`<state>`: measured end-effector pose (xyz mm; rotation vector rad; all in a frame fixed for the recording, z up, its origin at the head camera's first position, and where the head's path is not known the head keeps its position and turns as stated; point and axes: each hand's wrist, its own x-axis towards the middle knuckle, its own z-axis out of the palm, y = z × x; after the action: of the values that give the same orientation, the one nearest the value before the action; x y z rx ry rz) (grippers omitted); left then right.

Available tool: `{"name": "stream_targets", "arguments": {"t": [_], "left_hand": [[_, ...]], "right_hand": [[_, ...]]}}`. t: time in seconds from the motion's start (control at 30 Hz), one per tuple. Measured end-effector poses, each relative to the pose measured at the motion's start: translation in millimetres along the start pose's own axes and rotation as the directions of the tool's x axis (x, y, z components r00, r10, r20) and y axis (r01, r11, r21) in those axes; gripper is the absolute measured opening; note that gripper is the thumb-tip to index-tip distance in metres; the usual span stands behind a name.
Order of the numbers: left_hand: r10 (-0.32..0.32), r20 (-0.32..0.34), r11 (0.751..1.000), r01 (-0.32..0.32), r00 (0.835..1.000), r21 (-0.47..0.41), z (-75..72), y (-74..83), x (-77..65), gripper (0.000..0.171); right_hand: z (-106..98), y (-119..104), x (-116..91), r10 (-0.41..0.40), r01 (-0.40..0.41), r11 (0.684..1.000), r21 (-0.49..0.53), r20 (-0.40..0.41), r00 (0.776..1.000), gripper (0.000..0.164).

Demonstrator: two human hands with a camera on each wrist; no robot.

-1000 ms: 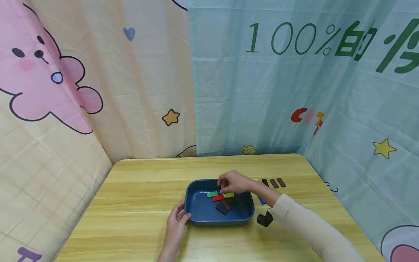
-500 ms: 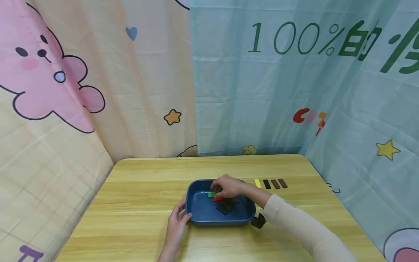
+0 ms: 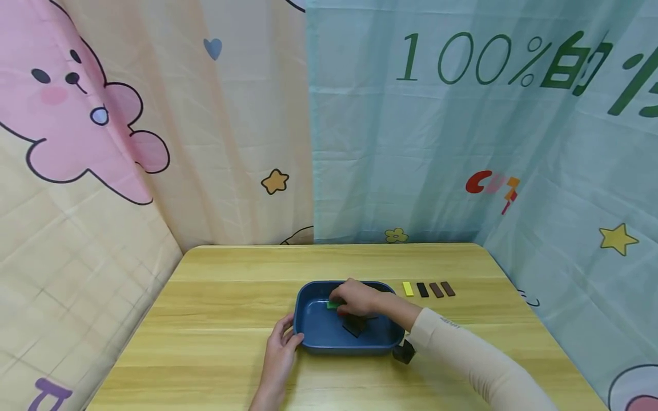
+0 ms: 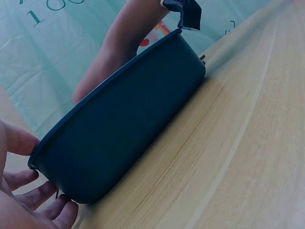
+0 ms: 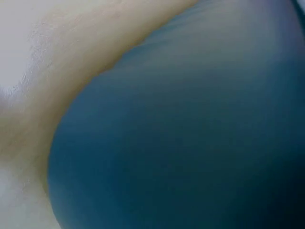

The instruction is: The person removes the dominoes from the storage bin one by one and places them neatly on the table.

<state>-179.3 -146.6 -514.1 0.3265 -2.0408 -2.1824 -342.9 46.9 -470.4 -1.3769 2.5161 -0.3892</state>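
A dark blue rectangular tray (image 3: 349, 349) stands on the table. My left hand (image 3: 277, 355) grips its left end, thumb at the rim and fingers against the outer wall, as the left wrist view also shows with the left hand (image 4: 33, 195). Inside the tray, my right hand (image 3: 357, 298) reaches down with bent fingers over small flat blocks. A green block (image 3: 332, 305) shows beside its fingertips and dark blocks (image 3: 353, 327) lie below it. A bit of red shows under the fingers. Whether they pinch a block is hidden. The right wrist view shows only the blurred tray wall (image 5: 167, 143).
Right of the tray, a yellow block (image 3: 408, 289), a black block (image 3: 422, 290) and two brown blocks (image 3: 442, 289) lie in a row on the wooden table (image 3: 216, 297). A black camera (image 3: 404, 352) hangs at my right wrist. Printed curtains (image 3: 231, 142) stand behind.
My right hand has moved left and lower in the tray, now covering the red block and the tray's yellow block. The left hand keeps its grip. The head view has shifted slightly.
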Motion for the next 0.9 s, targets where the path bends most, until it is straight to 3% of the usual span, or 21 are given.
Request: {"name": "stream_targets", "arguments": {"t": [0.27,0.53,0.73,0.9], "left_hand": [[0.010,-0.009,1.000,-0.010,1.000,0.002,0.0,0.3,-0.2,0.051],[0.014,-0.005,1.000,-0.014,1.000,0.007,0.3,0.8,0.0,0.052],[-0.002,0.002,1.000,0.002,1.000,0.015,0.5,1.0,0.1,0.053],[0.005,0.002,1.000,-0.005,1.000,0.005,0.4,1.1,-1.2,0.052]], "right_hand": [[8,-2,8,-0.095,0.090,0.988,-0.124,-0.037,0.995,0.013],[14,-8,7,-0.059,0.051,0.982,-0.180,-0.039,0.997,0.024],[17,-11,6,-0.047,0.043,0.983,-0.179,-0.016,0.999,0.025],[18,-9,6,-0.063,0.059,0.991,-0.123,-0.024,0.998,0.016]]}}
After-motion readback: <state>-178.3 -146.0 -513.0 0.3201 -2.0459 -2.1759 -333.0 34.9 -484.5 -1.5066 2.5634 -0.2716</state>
